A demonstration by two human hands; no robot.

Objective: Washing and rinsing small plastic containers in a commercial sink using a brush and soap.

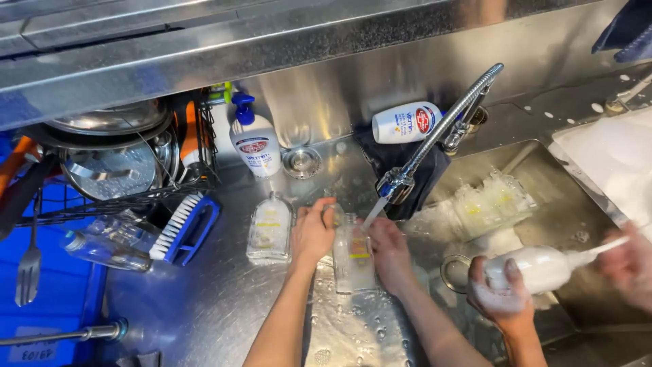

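Left hand and right hand both clamped around soapy clear glass bottle on the steel counter, under the chrome tap's stream. Rinsing apparently midway; second clear flask lying alongside, seemingly unrinsed.

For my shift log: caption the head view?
Both hands hold a glass bottle under the faucet stream.
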